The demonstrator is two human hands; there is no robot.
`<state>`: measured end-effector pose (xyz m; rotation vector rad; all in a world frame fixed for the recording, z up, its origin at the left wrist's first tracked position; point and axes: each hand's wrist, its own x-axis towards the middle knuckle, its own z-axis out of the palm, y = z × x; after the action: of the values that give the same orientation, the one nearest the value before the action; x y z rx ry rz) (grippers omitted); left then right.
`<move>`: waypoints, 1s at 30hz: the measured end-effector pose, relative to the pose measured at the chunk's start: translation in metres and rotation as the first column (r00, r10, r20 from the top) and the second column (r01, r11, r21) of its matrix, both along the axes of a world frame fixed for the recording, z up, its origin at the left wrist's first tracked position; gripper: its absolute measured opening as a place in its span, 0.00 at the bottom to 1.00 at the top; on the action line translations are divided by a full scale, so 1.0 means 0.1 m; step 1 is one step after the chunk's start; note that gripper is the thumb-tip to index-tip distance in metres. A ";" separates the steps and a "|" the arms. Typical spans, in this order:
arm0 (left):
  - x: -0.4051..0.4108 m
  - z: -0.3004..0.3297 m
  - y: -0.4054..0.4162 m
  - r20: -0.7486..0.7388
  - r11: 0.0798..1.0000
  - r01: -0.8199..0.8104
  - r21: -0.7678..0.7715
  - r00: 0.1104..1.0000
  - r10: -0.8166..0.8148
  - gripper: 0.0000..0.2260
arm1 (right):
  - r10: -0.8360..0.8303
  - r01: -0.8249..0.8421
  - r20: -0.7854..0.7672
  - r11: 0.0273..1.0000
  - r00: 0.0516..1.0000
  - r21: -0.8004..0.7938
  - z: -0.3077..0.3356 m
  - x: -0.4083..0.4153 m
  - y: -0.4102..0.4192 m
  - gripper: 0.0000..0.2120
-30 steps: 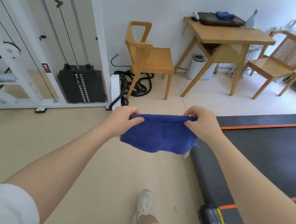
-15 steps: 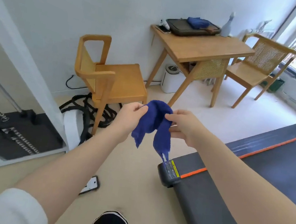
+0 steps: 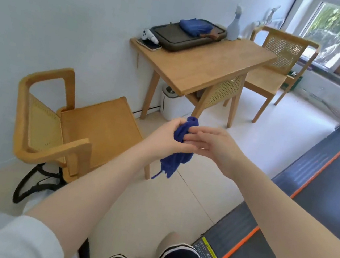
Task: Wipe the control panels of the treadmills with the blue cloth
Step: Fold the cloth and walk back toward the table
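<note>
Since the earlier frame the blue cloth (image 3: pixel 181 146) has been gathered from a drooping fold pinched between two hands into a bunched wad, and the view has swung further toward the window, so the wooden desk (image 3: pixel 204 67) now sits higher and nearer the middle. The left hand (image 3: pixel 168 138) curls round the upper part of the cloth and grips it, with the loose end hanging below the fist. The right hand (image 3: pixel 215 145) lies just beside it with its fingers (image 3: pixel 194 133) nearly straight and laid against the cloth, holding nothing itself. Both hands hover in mid-air above the pale floor, in front of the desk's near edge.

To the left stands a wooden armchair (image 3: pixel 72 127) against the white wall. On the desk's far edge rests a dark tray (image 3: pixel 178 39) carrying a second folded blue cloth (image 3: pixel 194 27); a white controller (image 3: pixel 149 35) lies at the far left corner and a pale spray bottle (image 3: pixel 234 27) at the far right corner. The treadmill (image 3: pixel 318 195), with its orange stripe, runs along the right side. Its control panel cannot be made out.
</note>
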<state>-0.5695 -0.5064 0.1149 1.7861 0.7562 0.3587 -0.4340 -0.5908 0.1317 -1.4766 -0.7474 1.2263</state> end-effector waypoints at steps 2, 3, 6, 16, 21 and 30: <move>0.28 -0.03 0.34 -0.026 0.996 0.057 0.066 0.998 -0.055 0.18 | 0.022 -0.025 0.155 0.999 0.988 0.020 -0.07 0.29 0.26 0.11; 0.43 -0.06 0.52 -0.041 0.993 0.083 0.085 0.996 -0.080 0.16 | 0.005 -0.014 0.249 0.999 0.969 0.033 -0.11 0.45 0.39 0.11; 0.93 -0.16 1.09 -0.085 0.985 0.132 0.108 0.989 -0.123 0.14 | -0.075 0.049 0.462 0.997 0.883 0.066 -0.23 0.99 0.88 0.12; 2.91 0.01 2.72 -0.092 0.994 0.099 0.052 0.991 -0.094 0.10 | 0.137 -0.140 0.141 0.990 0.980 0.012 -0.19 3.23 2.59 0.17; 3.50 0.05 3.30 -0.147 0.991 0.097 0.091 0.986 -0.083 0.05 | 0.130 -0.153 0.358 0.988 0.925 0.035 -0.05 3.85 3.27 0.05; 4.50 -0.29 4.24 -0.231 0.995 -0.043 0.094 0.971 0.064 0.04 | 0.096 -0.098 0.437 0.995 0.894 -0.019 -0.39 5.05 4.22 0.05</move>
<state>-0.1196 -0.0822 0.0859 1.9158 0.9687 0.2212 0.0705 -0.1692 0.0923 -1.7560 -1.1344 0.9680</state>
